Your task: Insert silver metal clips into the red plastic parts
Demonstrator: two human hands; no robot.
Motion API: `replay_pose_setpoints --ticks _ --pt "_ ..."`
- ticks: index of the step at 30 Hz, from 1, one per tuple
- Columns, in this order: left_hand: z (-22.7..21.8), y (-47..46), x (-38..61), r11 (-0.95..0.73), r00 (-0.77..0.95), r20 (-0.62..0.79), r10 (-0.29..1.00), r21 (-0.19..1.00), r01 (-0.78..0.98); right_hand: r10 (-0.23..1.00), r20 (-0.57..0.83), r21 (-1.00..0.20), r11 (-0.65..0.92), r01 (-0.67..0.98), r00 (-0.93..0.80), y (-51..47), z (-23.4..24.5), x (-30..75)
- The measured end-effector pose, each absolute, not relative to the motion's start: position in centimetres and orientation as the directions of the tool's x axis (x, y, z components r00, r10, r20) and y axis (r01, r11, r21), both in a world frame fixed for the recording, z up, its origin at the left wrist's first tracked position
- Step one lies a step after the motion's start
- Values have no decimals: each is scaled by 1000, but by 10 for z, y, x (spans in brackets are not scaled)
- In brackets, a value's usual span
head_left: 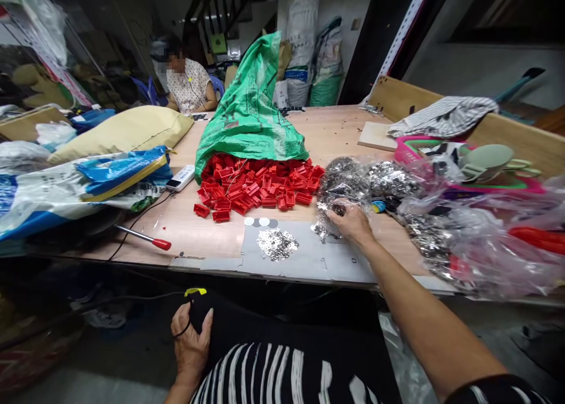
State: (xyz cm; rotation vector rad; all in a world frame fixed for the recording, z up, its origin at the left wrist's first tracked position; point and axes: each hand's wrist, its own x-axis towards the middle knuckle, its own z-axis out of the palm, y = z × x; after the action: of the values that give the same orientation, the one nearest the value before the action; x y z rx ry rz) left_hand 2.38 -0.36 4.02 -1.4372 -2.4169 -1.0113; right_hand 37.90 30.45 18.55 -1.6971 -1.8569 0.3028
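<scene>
1. Beyond the fingers of both hands, a stair railing point(225, 3) and a seated person point(192, 89) in a spotted shirt show past the wooden tabletop point(339, 127).
2. Right hand point(356, 226): its fingers touch the near side of a clear bag point(346, 177) of small metal pieces; whether they pinch any, I cannot tell.
3. Left of those fingers, a loose pile of shiny metal pieces point(277, 244) lies on a grey sheet point(309, 265).
4. Beyond that pile, farther from the fingers, red plastic parts point(265, 186) spill from a green sack point(251, 121).
5. Right of the same fingers, more bagged metal point(424, 239) lies near a pink basket point(404, 151).
6. Left hand point(190, 344): below the tabletop's near edge, thumb spread from its bent fingers, a yellow tag point(195, 291) just beyond them.
</scene>
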Motion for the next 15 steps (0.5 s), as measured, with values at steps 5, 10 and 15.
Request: replay_pose_setpoints --ticks 5,10,15 --pt "39 -5 23 304 -526 453 720 476 825 976 209 -677 104 729 54 310 183 386" --pt "37 -5 22 287 -517 477 710 474 832 979 188 -785 102 611 77 306 175 392" --pt "37 -4 23 293 -526 481 701 479 828 974 195 -815 94 572 117 294 169 392"
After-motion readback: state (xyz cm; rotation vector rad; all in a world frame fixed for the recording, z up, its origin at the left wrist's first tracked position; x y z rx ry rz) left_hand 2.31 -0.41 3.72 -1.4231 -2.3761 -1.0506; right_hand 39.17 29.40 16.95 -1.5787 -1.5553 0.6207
